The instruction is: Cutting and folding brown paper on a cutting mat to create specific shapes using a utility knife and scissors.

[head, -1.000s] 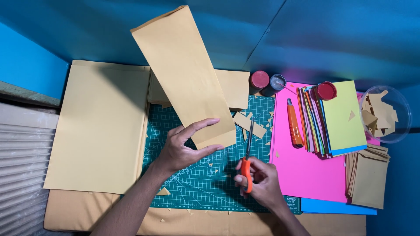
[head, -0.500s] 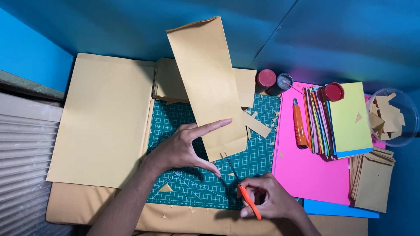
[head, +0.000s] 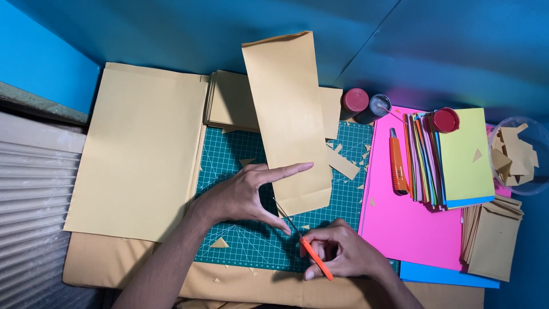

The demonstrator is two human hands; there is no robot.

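Over the green cutting mat (head: 240, 229), left hand (head: 237, 197) fingers grasp the tan envelope (head: 289, 114), right hand (head: 343, 252) fingers grasp orange scissors (head: 311, 257).

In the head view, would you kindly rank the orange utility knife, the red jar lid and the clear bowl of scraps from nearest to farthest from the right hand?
From the right hand:
1. Orange utility knife, above-right on the pink sheet.
2. Red jar lid, atop the coloured paper stack.
3. Clear bowl of scraps, at the far right edge.
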